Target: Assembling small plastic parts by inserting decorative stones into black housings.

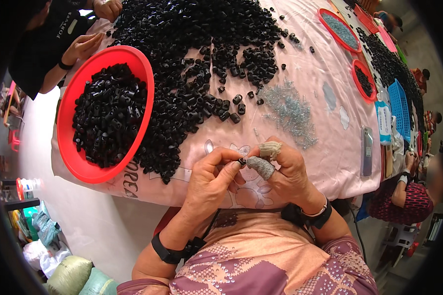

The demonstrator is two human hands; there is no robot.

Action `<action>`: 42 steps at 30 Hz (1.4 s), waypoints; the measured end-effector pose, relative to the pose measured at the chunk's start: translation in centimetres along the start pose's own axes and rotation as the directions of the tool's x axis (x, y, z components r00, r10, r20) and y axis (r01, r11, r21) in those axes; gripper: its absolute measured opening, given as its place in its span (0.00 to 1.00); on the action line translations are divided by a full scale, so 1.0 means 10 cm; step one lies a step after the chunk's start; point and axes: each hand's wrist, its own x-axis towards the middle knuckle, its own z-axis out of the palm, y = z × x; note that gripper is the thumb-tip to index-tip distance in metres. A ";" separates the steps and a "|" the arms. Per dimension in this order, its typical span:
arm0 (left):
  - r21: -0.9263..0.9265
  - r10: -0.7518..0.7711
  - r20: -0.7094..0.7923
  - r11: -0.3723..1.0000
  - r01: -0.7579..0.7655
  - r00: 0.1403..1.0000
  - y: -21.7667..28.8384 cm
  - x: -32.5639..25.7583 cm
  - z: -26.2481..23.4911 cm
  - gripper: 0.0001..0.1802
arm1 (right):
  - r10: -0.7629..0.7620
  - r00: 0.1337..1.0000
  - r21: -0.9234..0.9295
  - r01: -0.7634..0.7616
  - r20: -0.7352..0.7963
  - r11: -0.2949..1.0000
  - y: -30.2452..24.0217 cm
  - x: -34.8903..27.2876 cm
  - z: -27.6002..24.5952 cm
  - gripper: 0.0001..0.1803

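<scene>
Over the table's near edge, my left hand (213, 178) pinches a small black plastic piece (242, 161), like a cord-lock part, between thumb and fingers. My right hand (291, 169) meets it from the other side, its fingers drawn together against the piece. Grey cloth (261, 167) wraps its thumb, and a pale knitted cover (270, 150) sits on a finger. Whatever those covered tips hold is hidden. Just beyond my hands lies a loose heap of small silvery springs (293, 115). A large spread of black plastic pieces (177, 78) covers the table to the left and far side.
A red basin (146, 73) full of black pieces stands at the left. Opposite it, a co-worker's hand (83, 46) reaches over the table. Along the right are red trays (353, 48), a blue basket (398, 110) and a phone (366, 151). Pink cloth (325, 169) covers the table.
</scene>
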 end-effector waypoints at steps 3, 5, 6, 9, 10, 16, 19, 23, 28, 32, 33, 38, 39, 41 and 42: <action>0.023 0.003 0.011 1.000 -0.003 1.000 -0.01 0.00 0.00 0.06 | -0.051 0.999 -0.056 0.050 -0.001 0.997 0.01 0.00 -0.03 0.08; 0.023 0.003 0.022 1.000 -0.004 1.000 -0.01 0.00 0.00 0.06 | -0.039 0.999 -0.068 0.040 0.015 0.997 -0.01 0.02 -0.05 0.08; 0.016 0.002 0.017 1.000 -0.002 1.000 -0.02 0.00 0.00 0.06 | -0.029 0.999 -0.078 0.031 0.030 0.996 -0.02 0.03 -0.06 0.08; 0.011 -0.004 0.011 1.000 0.004 1.000 -0.03 0.00 0.01 0.05 | -0.073 0.997 -0.049 0.074 0.021 0.996 0.04 0.03 -0.04 0.09; 0.015 -0.008 0.012 1.000 0.008 1.000 -0.04 0.00 0.01 0.05 | -0.072 0.997 -0.048 0.073 0.023 0.996 0.03 0.03 -0.04 0.09; 0.021 0.025 0.015 0.999 -0.026 1.000 -0.08 0.01 0.00 0.06 | -0.106 0.991 -0.141 0.116 0.079 0.983 -0.01 0.05 -0.02 0.10; -0.003 0.000 0.025 1.000 0.000 1.000 -0.05 0.01 -0.01 0.06 | -0.173 0.983 -0.281 0.183 0.059 0.942 -0.03 0.02 0.01 0.12; -0.069 -0.033 0.024 0.997 0.034 0.999 0.00 0.02 -0.04 0.06 | -0.278 0.959 -0.377 0.280 0.060 0.883 0.00 -0.03 0.07 0.16; -0.109 -0.044 0.031 0.993 0.047 0.999 0.00 0.02 -0.07 0.07 | -0.341 0.937 -0.422 0.339 0.074 0.841 0.01 -0.05 0.12 0.21; -0.127 -0.037 0.067 0.991 0.045 0.997 -0.03 0.01 -0.08 0.07 | -0.296 0.949 -0.379 0.315 0.108 0.870 -0.01 -0.03 0.09 0.19; -0.129 -0.027 0.070 0.991 0.036 0.997 -0.03 0.01 -0.08 0.07 | -0.274 0.956 -0.339 0.295 0.109 0.894 0.00 -0.01 0.07 0.19; -0.116 -0.031 0.084 0.992 0.041 0.996 -0.02 -0.01 -0.09 0.07 | -0.137 0.987 -0.310 0.155 0.079 0.938 -0.03 0.19 0.00 0.16; -0.094 -0.033 0.102 0.995 0.042 0.994 -0.02 -0.01 -0.09 0.07 | -0.167 0.984 -0.360 0.176 0.057 0.916 -0.01 0.27 -0.01 0.15; -0.086 -0.024 0.116 0.996 0.034 0.993 -0.02 -0.01 -0.09 0.06 | -0.133 0.990 -0.387 0.143 0.052 0.911 -0.03 0.38 -0.03 0.14; -0.075 -0.017 0.129 0.997 0.027 0.991 -0.02 -0.01 -0.10 0.06 | -0.115 0.990 -0.358 0.138 0.085 0.924 -0.02 0.43 -0.01 0.13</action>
